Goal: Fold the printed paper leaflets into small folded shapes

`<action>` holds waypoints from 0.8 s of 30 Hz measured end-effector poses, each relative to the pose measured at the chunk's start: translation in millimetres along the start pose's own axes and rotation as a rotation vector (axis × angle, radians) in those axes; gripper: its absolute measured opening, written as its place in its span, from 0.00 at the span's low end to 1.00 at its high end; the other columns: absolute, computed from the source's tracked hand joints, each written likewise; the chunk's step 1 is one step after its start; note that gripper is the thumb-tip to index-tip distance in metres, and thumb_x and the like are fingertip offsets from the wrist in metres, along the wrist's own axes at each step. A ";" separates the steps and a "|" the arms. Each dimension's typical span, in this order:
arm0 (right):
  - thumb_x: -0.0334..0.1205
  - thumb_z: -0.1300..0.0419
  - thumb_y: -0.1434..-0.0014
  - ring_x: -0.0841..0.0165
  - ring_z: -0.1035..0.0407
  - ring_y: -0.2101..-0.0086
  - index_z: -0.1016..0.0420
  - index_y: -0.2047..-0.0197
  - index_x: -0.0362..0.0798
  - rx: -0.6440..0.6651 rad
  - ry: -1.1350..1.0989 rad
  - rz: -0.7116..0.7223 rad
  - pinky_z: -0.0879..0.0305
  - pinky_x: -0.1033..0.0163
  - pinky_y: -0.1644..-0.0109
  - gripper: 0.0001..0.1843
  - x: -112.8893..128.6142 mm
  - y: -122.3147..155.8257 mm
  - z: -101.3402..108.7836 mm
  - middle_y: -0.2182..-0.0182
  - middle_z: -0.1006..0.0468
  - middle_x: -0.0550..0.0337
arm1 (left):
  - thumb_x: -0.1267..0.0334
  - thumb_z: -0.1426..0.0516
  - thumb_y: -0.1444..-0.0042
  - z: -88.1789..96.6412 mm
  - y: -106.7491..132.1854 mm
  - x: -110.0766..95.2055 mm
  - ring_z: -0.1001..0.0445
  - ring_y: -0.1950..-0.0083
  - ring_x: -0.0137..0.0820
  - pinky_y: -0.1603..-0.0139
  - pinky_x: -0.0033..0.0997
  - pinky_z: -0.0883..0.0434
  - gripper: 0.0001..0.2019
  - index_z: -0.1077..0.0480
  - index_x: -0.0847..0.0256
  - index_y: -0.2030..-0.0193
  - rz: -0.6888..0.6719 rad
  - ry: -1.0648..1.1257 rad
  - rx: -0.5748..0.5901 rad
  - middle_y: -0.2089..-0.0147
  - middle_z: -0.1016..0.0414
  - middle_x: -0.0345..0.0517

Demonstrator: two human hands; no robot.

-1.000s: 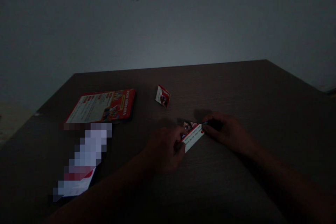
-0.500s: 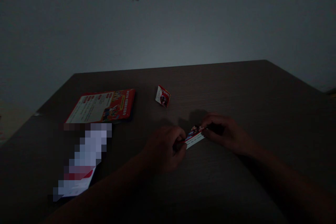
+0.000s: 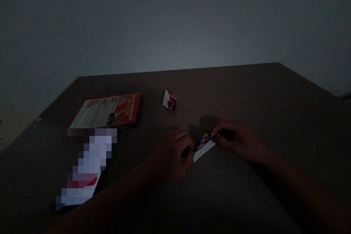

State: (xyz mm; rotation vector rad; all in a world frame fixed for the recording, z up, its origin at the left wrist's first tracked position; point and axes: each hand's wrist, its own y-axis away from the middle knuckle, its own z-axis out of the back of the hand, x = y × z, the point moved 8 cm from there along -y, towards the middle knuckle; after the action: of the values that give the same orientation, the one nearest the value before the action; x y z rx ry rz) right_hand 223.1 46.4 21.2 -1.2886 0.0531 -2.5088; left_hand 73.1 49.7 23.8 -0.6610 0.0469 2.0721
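The scene is very dim. A small printed paper strip [image 3: 204, 146], white with red and colourful print, lies between my hands over the dark wooden table [image 3: 246, 91]. My left hand [image 3: 172, 153] pinches its lower left end with curled fingers. My right hand [image 3: 237, 139] pinches its upper right end. The strip looks folded lengthwise and narrow.
A small folded red and white paper piece [image 3: 170, 100] sits further back on the table. A red printed booklet [image 3: 108, 111] lies at the left, with a blurred-out white sheet [image 3: 87, 168] in front of it. A pale wall rises behind the table's far edge.
The paper strip has become narrower, folded along its length between both hands. My hands stayed almost in place, and the strip's right end rose slightly.
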 end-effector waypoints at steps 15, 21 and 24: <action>0.30 0.43 0.46 0.66 0.30 0.65 0.28 0.66 0.48 -0.015 0.003 -0.019 0.35 0.62 0.60 0.05 -1.5 -0.5 0.6 0.67 0.25 0.59 | 0.73 0.48 0.54 -4.5 -0.4 -2.0 0.35 0.62 0.33 0.60 0.34 0.37 0.06 0.32 0.61 0.69 -0.022 -0.001 0.074 0.65 0.33 0.45; 0.30 0.43 0.46 0.66 0.29 0.65 0.28 0.66 0.48 -0.016 0.003 -0.021 0.35 0.62 0.60 0.05 -2.1 -0.7 0.9 0.67 0.24 0.59 | 0.69 0.46 0.50 -0.3 -0.3 -6.6 0.34 0.61 0.33 0.60 0.34 0.35 0.05 0.30 0.62 0.67 -0.047 0.026 0.017 0.63 0.31 0.47; 0.30 0.43 0.46 0.66 0.29 0.64 0.28 0.66 0.49 -0.018 0.001 -0.026 0.35 0.62 0.60 0.06 -4.4 -0.4 0.8 0.66 0.24 0.59 | 0.66 0.45 0.48 0.0 -0.2 -6.8 0.33 0.61 0.33 0.60 0.35 0.35 0.05 0.29 0.63 0.66 -0.038 0.020 0.008 0.62 0.31 0.48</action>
State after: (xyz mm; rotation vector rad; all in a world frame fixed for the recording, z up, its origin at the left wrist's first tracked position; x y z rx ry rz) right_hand 226.0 48.1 18.3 -1.3031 0.0602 -2.5361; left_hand 76.1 44.5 27.0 -0.6733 0.0535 2.0276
